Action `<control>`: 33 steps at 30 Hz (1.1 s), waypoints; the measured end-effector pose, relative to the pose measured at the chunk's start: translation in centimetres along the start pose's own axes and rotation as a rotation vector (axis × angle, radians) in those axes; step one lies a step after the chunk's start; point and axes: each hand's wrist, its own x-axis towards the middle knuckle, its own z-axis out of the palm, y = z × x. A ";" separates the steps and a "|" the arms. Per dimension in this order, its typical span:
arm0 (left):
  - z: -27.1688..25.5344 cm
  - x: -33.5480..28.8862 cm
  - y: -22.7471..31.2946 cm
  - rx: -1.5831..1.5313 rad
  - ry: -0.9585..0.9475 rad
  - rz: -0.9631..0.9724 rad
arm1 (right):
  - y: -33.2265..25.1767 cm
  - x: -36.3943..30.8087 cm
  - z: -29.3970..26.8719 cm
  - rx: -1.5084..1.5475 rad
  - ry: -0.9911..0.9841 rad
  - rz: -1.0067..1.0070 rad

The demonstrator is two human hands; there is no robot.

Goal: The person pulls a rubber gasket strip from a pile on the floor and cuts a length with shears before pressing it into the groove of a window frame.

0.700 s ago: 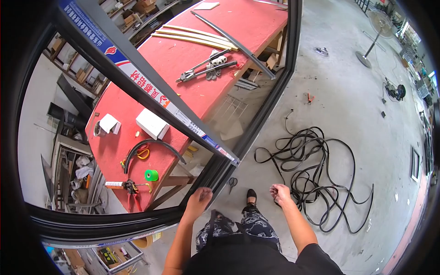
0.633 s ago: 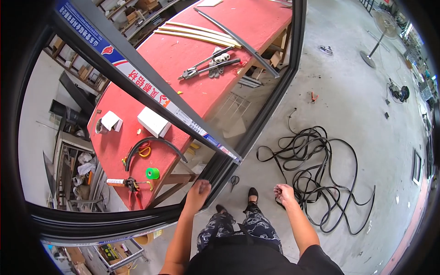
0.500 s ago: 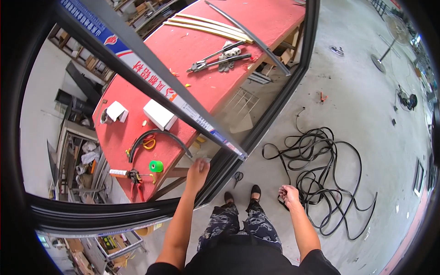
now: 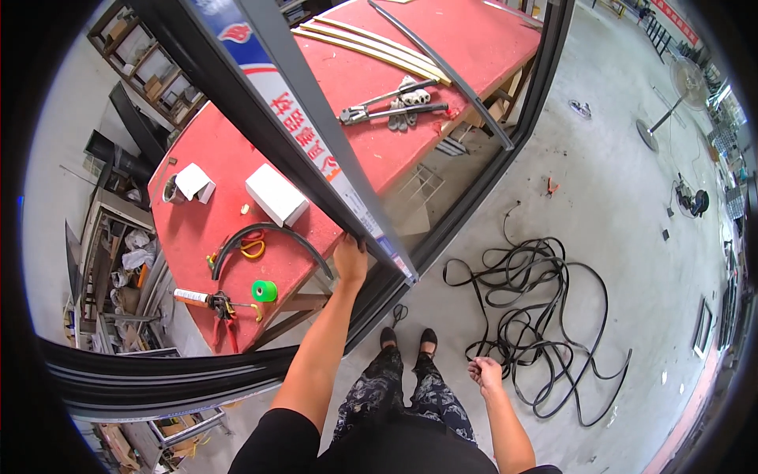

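A large dark metal frame (image 4: 466, 217) stands before me, with a grey crossbar (image 4: 357, 186) covered in printed protective film. My left hand (image 4: 350, 261) is closed against the crossbar's black side near its lower end; its fingertips are partly hidden there. Down on the right, my right hand (image 4: 485, 374) hangs with its fingers curled together. Whatever it may pinch is too small to make out. Just behind that hand, a long black rubber strip (image 4: 545, 292) lies on the floor in tangled loops.
Beyond the frame is a red-topped table (image 4: 237, 150) with a white box (image 4: 276, 195), a curved black strip (image 4: 272, 227), a green spool (image 4: 264, 291), a caulking gun (image 4: 221, 302) and long-handled cutters (image 4: 395, 103). Scissors (image 4: 400, 314) lie by my feet. A fan (image 4: 667, 103) stands far right.
My left hand has moved up and slightly right, onto the crossbar's black side. My right hand has dropped lower and a little left. The view has shifted slightly.
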 end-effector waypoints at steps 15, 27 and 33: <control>-6.1 4.9 0.3 -0.007 -0.249 0.103 | -3.0 -0.7 4.4 -0.057 -0.079 -0.147; -36.6 19.8 13.4 -0.356 0.302 0.192 | -4.8 3.7 9.0 -0.104 -0.234 -0.206; -44.4 27.3 18.7 -0.481 0.550 0.358 | -6.0 4.0 9.5 -0.095 -0.217 -0.231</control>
